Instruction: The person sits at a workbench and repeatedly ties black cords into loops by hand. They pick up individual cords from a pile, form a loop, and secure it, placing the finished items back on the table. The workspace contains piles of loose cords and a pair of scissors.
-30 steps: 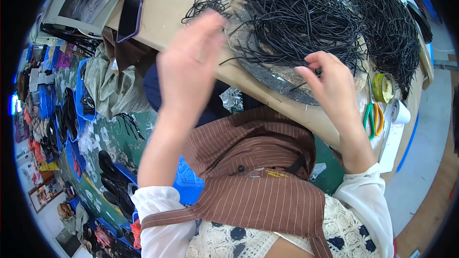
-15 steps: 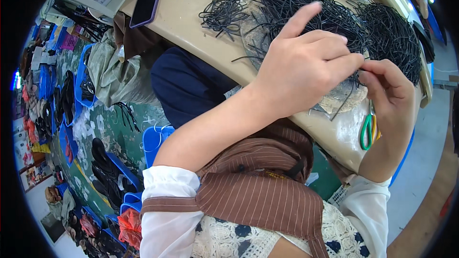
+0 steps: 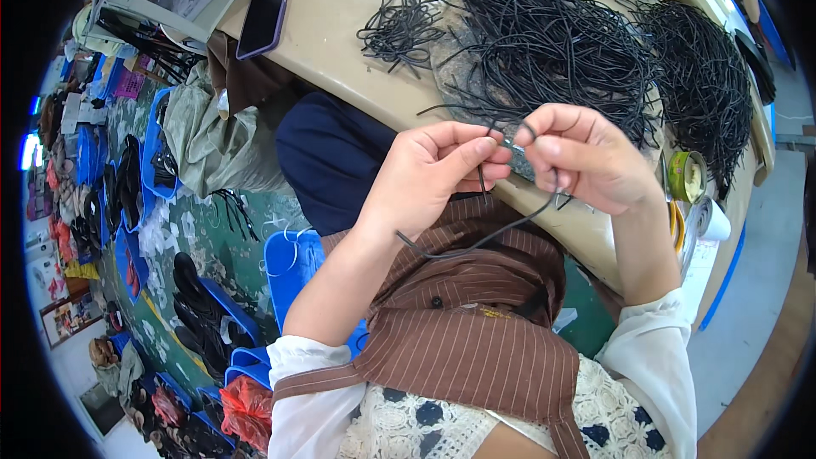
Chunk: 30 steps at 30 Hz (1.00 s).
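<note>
A thin black cord (image 3: 476, 248) is pinched between my two hands, over the near edge of the table. My left hand (image 3: 433, 172) grips it between thumb and fingers, and a short end hangs below them. Close by, my right hand (image 3: 586, 155) pinches another part of the cord, bent into a small loop at the fingertips. Its long tail sags below both hands toward my left wrist. Just beyond them lies a big heap of black cords (image 3: 544, 42). A smaller looped bunch of cords (image 3: 399, 30) rests left of the heap.
A second pile of cords (image 3: 701, 85) covers the table's right end. A round tin (image 3: 687, 177) and a white roll (image 3: 714, 223) stand by my right forearm. A phone (image 3: 264, 15) lies at the far left. Blue bins (image 3: 289, 268) stand on the green floor.
Both hands have come left and nearer to my body, off the heap, with the cord between them. The tin and roll, hidden before, now show beside my right arm.
</note>
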Each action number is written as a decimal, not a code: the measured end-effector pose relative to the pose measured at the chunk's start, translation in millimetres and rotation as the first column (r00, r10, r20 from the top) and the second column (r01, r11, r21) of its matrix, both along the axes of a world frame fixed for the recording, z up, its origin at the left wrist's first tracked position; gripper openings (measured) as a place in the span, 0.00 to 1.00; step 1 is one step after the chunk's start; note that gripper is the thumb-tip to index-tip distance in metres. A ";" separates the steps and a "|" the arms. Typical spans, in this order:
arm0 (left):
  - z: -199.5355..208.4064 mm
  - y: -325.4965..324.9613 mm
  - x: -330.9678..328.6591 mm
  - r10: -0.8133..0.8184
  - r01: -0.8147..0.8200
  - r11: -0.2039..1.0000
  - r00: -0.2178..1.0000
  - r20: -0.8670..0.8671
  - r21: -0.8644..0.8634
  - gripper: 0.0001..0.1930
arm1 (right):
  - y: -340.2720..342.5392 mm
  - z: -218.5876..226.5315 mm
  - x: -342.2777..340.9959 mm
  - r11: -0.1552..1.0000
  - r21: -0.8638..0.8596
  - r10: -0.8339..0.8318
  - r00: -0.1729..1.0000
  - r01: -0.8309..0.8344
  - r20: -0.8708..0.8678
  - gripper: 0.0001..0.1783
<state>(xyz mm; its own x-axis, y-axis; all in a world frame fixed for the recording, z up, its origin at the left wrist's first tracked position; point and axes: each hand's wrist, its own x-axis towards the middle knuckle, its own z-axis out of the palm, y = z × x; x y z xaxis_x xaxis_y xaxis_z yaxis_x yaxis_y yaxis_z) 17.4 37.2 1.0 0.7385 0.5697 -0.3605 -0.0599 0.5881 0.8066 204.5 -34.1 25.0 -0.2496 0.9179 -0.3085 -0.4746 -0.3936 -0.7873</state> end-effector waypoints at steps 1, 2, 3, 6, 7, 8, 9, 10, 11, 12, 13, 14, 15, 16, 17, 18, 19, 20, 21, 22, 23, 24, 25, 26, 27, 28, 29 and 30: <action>-3.4 0.0 -2.3 0.020 -0.017 0.995 0.999 0.029 -0.101 0.10 | 0.1 0.1 -6.5 1.000 0.020 -0.003 0.993 0.001 0.114 0.08; -5.8 0.3 -4.0 0.042 -0.029 0.980 0.997 0.060 -0.198 0.10 | 0.0 1.8 -11.0 0.999 0.043 -0.011 0.973 0.001 0.230 0.08; -7.6 -1.8 -6.1 0.069 -0.054 0.976 0.996 0.063 -0.212 0.09 | -1.1 2.0 -11.9 0.999 0.047 0.007 0.963 -0.020 0.270 0.08; -9.7 -6.2 -6.8 0.076 -0.072 0.987 0.997 0.023 -0.143 0.11 | -4.4 1.4 -10.7 0.997 0.066 0.015 0.937 -0.041 0.350 0.07; -9.7 -6.4 -5.9 0.062 -0.060 0.992 0.998 0.018 -0.110 0.11 | -6.3 0.0 -8.4 0.996 0.081 -0.008 0.937 -0.022 0.349 0.07; -9.5 -6.7 -5.8 0.053 -0.052 0.996 0.999 0.011 -0.078 0.11 | -7.3 -1.3 -7.5 0.995 0.097 -0.028 0.938 -0.006 0.345 0.07; -9.5 -7.2 -5.9 0.044 -0.044 0.998 0.999 0.003 -0.045 0.11 | -7.3 -1.7 -8.1 0.997 0.078 -0.038 0.940 0.012 0.338 0.06; -9.4 -9.4 -4.2 0.086 -0.085 0.996 0.996 0.010 -0.030 0.12 | -6.9 -2.0 -9.5 0.998 0.059 -0.047 0.942 0.030 0.331 0.06; -9.4 -12.5 -0.9 0.126 -0.125 0.992 0.992 0.016 -0.014 0.12 | -6.3 -2.6 -11.0 0.998 0.040 -0.059 0.944 0.048 0.324 0.06; -9.7 -14.4 1.1 0.165 -0.166 0.986 0.986 0.024 0.001 0.12 | -5.4 -3.7 -13.0 0.994 0.061 -0.102 0.935 0.087 0.340 0.06; -10.9 -14.9 1.2 0.149 -0.149 0.989 0.988 0.035 -0.013 0.12 | -4.4 -5.4 -15.5 0.989 0.082 -0.146 0.924 0.124 0.355 0.06; -11.8 -15.4 0.8 0.134 -0.133 0.991 0.990 0.044 -0.024 0.11 | -3.5 -6.7 -17.7 0.981 0.105 -0.188 0.911 0.161 0.366 0.06; -13.0 -15.6 0.5 0.118 -0.116 0.993 0.992 0.054 -0.036 0.11 | -3.0 -8.1 -19.1 0.977 0.132 -0.208 0.892 0.168 0.402 0.06; -14.5 -14.7 -1.4 0.089 -0.087 0.995 0.995 0.047 -0.043 0.11 | -2.7 -9.5 -20.2 0.972 0.160 -0.228 0.870 0.174 0.437 0.05; -16.4 -13.0 -4.3 0.060 -0.058 0.997 0.997 0.041 -0.051 0.11 | -2.4 -10.1 -21.0 0.966 0.187 -0.248 0.847 0.179 0.471 0.05; -17.2 -12.1 -5.7 0.030 -0.028 0.998 0.999 0.036 -0.060 0.10 | -1.8 -10.2 -21.5 0.966 0.195 -0.244 0.855 0.172 0.458 0.05; -14.6 -12.5 -4.6 0.029 -0.025 0.995 0.999 0.031 -0.098 0.10 | -1.2 -10.2 -21.9 0.965 0.203 -0.240 0.863 0.164 0.444 0.06; -9.8 -13.3 -2.8 0.028 -0.024 0.991 0.999 0.026 -0.135 0.10 | -0.6 -10.4 -22.4 0.965 0.211 -0.236 0.871 0.156 0.431 0.06; -7.3 -13.7 -1.8 0.026 -0.022 0.985 0.999 0.022 -0.172 0.09 | -0.5 -11.1 -23.2 0.966 0.202 -0.233 0.887 0.163 0.399 0.05; -7.8 -12.4 -2.2 -0.008 0.016 0.985 0.999 0.043 -0.173 0.09 | -0.8 -12.2 -24.2 0.967 0.192 -0.231 0.901 0.169 0.367 0.05; -8.8 -9.9 -3.2 -0.043 0.054 0.983 0.997 0.064 -0.174 0.08 | -1.1 -12.7 -25.4 0.968 0.182 -0.229 0.914 0.175 0.334 0.05; -9.7 -8.2 -3.7 -0.077 0.091 0.981 0.993 0.085 -0.173 0.08 | -1.5 -12.1 -26.6 0.969 0.155 -0.229 0.927 0.190 0.297 0.06; -10.4 -8.0 -3.0 -0.065 0.079 0.985 0.994 0.089 -0.153 0.07 | -2.2 -10.8 -28.1 0.971 0.128 -0.230 0.938 0.202 0.259 0.07; -11.3 -8.5 -1.7 -0.054 0.067 0.989 0.994 0.094 -0.134 0.07 | -3.5 -10.1 -30.1 0.972 0.099 -0.232 0.947 0.214 0.221 0.08; -12.3 -9.5 -0.2 -0.043 0.054 0.992 0.994 0.099 -0.115 0.06 | -3.8 -11.5 -35.0 0.961 0.116 -0.271 0.938 0.251 0.217 0.12; -13.2 -11.7 2.5 0.060 -0.051 0.994 0.994 0.096 -0.094 0.06 | -4.0 -15.5 -42.6 0.949 0.132 -0.310 0.927 0.287 0.212 0.15; -14.5 -14.3 7.0 0.160 -0.153 0.986 0.982 0.099 -0.073 0.06 | -6.0 -20.8 -48.9 0.934 0.150 -0.351 0.913 0.325 0.208 0.19; -15.1 -15.9 10.1 0.258 -0.253 0.966 0.961 0.103 -0.052 0.05 | -13.7 -30.1 -54.7 0.952 0.139 -0.294 0.940 0.272 0.174 0.33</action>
<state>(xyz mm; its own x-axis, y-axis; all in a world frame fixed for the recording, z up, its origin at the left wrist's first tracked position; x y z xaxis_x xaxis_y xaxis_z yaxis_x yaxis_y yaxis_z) 27.4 21.2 -14.0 0.6059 0.7321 -0.3114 -0.2977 0.5716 0.7647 149.8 -47.8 -5.1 0.0784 0.9732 -0.2163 -0.3906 -0.1696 -0.9048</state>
